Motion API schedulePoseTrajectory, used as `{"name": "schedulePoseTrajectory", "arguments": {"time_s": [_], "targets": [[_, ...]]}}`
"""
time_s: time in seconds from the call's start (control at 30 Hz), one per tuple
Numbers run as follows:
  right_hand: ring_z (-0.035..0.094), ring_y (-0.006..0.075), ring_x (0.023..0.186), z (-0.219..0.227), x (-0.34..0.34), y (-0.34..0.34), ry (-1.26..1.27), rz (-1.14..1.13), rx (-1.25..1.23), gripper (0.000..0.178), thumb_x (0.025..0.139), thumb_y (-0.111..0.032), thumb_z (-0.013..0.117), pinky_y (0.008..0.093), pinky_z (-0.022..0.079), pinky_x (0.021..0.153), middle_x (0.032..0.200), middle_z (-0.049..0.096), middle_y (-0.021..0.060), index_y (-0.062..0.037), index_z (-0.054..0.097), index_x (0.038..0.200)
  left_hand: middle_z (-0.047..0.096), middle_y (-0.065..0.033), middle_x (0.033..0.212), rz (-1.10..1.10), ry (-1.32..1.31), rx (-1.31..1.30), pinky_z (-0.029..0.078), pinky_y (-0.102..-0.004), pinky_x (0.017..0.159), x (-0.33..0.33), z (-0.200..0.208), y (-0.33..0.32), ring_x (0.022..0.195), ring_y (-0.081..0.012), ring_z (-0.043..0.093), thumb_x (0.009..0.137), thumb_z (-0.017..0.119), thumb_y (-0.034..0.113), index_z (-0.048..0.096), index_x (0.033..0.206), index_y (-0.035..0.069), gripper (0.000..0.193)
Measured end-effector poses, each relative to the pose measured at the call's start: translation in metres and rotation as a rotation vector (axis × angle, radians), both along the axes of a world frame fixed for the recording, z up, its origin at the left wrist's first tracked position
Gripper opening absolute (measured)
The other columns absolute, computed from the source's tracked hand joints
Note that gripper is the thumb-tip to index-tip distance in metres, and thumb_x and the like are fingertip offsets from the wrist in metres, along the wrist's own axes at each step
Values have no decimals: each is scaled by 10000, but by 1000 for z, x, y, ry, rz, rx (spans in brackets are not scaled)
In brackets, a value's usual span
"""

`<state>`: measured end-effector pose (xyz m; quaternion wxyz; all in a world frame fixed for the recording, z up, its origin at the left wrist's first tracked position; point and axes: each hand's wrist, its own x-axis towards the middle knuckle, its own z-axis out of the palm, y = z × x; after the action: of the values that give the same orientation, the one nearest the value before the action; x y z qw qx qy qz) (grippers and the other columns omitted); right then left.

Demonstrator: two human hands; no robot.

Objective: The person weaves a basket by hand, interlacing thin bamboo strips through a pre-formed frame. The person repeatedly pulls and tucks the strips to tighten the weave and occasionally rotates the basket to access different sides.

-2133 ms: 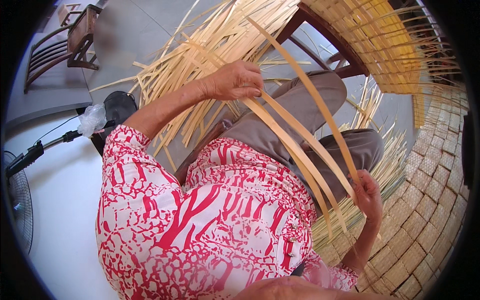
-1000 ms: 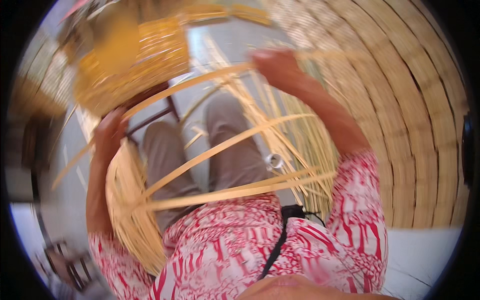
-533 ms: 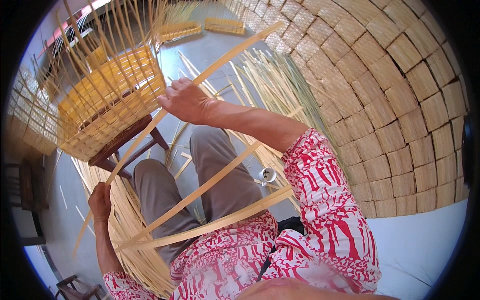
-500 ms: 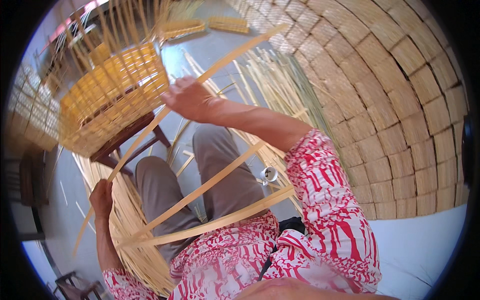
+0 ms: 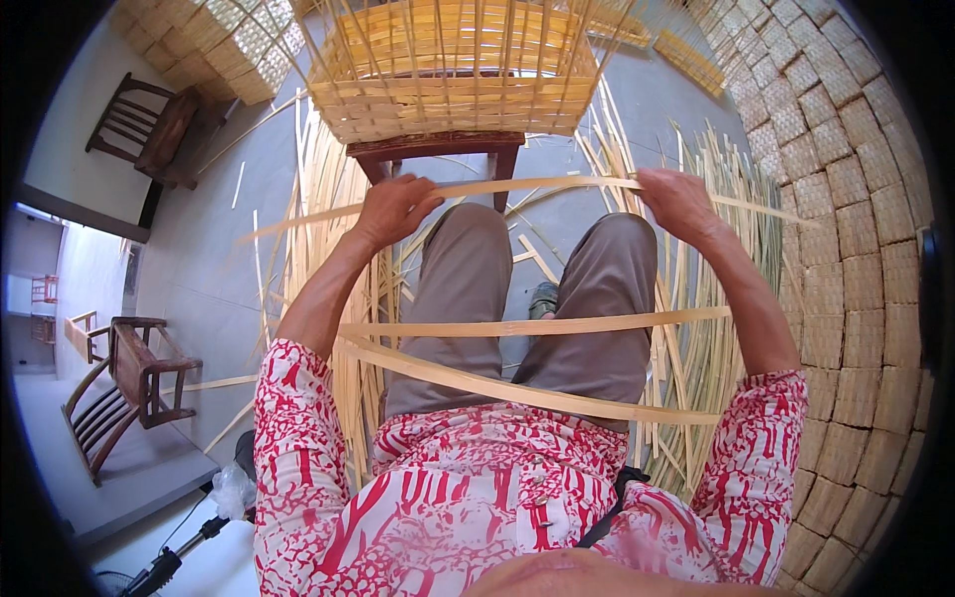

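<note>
Between my hands a long pale bamboo strip (image 5: 537,185) stretches across, slightly bowed, just above my knees. My left hand (image 5: 400,207) is closed round it left of the middle, and my right hand (image 5: 676,202) grips it further right; both ends stick out past the hands. Two more strips lie across my lap: a straight one (image 5: 557,325) over the thighs and a curved one (image 5: 527,395) nearer my waist. Beyond my hands a partly woven yellow basket (image 5: 458,104), its upright stakes standing, rests on a dark red wooden stool (image 5: 438,149).
Loose bamboo strips (image 5: 323,249) cover the floor at left, with more strips (image 5: 726,199) at right. Stacked woven blocks (image 5: 856,298) form a wall on the right. Wooden chairs (image 5: 149,373) stand at left. Yellow woven pieces (image 5: 691,62) lie at the far right.
The held strip has swung from a steep slant to nearly level. My left hand has risen and my right hand moved rightward. My view has turned, so the basket now appears centred ahead.
</note>
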<state>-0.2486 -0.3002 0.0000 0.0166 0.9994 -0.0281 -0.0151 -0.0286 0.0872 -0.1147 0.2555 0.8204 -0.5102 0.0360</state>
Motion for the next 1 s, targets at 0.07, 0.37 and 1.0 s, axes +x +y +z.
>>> {"name": "schedulePoseTrajectory", "arguments": {"time_s": [0.07, 0.37, 1.0], "targets": [[619, 388, 795, 6, -17, -13, -13, -46, 64, 213, 978, -263, 592, 475, 477, 684, 812, 623, 157, -68, 569, 896, 694, -124, 968, 9, -198, -201, 538, -430, 705, 1, 20, -9, 838, -358, 670, 936, 664, 282, 702, 1055, 118, 206], [379, 75, 432, 2, -230, -216, -90, -1234, 1098, 270, 1006, -376, 553, 244, 308, 408, 602, 516, -58, -168, 611, 843, 684, -207, 1180, 50, -33, -372, 554, -361, 898, 3, 137, -84, 1081, -297, 690, 916, 710, 144, 616, 1259, -23, 393], [391, 40, 558, 55, -134, -187, -815, -415, 2058, 244, 990, -146, 636, 207, 323, 454, 865, 605, -29, -82, 645, 1225, 647, -186, 1276, -83, 459, -439, 532, -320, 846, 17, 246, -158, 1071, -196, 656, 853, 801, 408, 496, 1416, -38, 780]]}}
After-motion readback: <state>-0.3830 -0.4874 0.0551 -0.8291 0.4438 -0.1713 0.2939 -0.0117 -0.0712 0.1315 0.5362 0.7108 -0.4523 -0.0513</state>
